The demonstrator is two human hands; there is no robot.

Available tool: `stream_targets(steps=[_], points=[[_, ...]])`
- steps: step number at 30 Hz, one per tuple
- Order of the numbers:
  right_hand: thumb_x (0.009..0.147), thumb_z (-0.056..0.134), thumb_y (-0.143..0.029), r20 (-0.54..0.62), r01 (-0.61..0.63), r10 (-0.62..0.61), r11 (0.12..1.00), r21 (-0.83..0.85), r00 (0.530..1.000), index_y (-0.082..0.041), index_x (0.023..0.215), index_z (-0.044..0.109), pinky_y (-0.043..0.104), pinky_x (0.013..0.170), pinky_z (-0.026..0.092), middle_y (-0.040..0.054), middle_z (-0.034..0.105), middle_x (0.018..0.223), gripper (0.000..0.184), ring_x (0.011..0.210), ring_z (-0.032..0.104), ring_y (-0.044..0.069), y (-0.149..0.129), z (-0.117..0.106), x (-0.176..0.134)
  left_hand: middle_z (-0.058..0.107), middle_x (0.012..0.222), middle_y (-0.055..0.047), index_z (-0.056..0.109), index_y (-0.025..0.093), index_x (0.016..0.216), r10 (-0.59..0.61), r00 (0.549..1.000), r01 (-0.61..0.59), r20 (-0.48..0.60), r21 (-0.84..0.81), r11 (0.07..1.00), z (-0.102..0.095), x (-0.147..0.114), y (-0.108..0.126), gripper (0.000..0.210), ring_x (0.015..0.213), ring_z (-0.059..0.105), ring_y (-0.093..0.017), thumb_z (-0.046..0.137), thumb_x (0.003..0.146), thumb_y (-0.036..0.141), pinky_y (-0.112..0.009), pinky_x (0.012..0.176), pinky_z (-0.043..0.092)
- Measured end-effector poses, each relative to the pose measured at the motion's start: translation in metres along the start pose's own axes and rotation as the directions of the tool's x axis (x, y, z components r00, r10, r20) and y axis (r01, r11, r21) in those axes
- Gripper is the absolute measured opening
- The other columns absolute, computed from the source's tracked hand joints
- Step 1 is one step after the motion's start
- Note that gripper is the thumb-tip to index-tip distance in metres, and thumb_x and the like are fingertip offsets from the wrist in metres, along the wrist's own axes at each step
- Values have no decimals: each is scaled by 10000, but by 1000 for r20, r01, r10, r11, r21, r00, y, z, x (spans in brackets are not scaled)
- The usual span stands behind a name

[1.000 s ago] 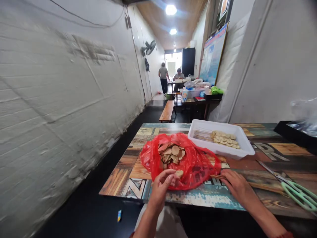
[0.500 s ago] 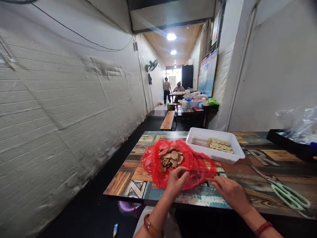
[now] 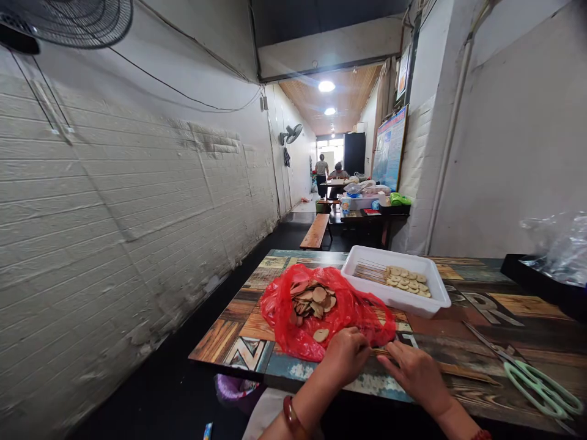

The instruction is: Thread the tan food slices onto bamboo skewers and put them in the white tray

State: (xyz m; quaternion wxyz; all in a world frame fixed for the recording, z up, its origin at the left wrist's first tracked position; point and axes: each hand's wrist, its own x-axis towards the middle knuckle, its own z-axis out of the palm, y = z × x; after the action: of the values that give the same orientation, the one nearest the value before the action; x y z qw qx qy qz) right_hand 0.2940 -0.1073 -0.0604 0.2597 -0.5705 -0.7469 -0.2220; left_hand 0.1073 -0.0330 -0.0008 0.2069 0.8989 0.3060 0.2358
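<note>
In the head view, my right hand (image 3: 415,373) is closed around a thin wooden skewer (image 3: 380,351), which points left. My left hand (image 3: 346,357) is curled at the skewer's other end, over the near edge of a red plastic bag (image 3: 293,342); what its fingers grip is hidden. Thin round tan slices (image 3: 316,299) are heaped in the open bag, and one single slice (image 3: 321,335) lies apart, just beside my left hand. Several more skewers (image 3: 472,374) lie on the table right of my right hand.
A white tray (image 3: 440,299) behind the bag holds skewered slices. Scissors with green handles (image 3: 534,382) lie at the right, near a black tray (image 3: 527,275) with clear plastic. A purple bin (image 3: 241,394) stands below the table (image 3: 215,342). Two people are far back, past a bench (image 3: 316,231).
My left hand has moved right and nearer, from over the bag to the skewer's end, and its fingers have closed. A single slice now shows near the bag's front. The view has tilted up.
</note>
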Motion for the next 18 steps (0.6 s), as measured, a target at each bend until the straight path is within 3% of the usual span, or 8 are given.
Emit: stream_targets(steps=[10, 18], points=[[975, 395, -398, 15, -18, 17, 998, 53, 1000, -193, 774, 618, 244, 573, 374, 28, 628, 677, 364, 616, 614, 146, 1, -2, 0, 601, 815, -60, 571, 148, 803, 136, 985, -163, 104, 341, 926, 1, -1, -3, 170, 757, 539, -164, 431, 892, 179, -279, 677, 409], [980, 390, -362, 55, -34, 31, 998, 57, 998, -189, 820, 630, 255, 590, 379, 35, 648, 721, 336, 638, 623, 149, 2, -1, -1, 588, 895, -61, 538, 164, 901, 200, 963, -262, 182, 454, 851, -3, -7, 1, 120, 856, 546, -201, 433, 902, 223, -326, 736, 445]])
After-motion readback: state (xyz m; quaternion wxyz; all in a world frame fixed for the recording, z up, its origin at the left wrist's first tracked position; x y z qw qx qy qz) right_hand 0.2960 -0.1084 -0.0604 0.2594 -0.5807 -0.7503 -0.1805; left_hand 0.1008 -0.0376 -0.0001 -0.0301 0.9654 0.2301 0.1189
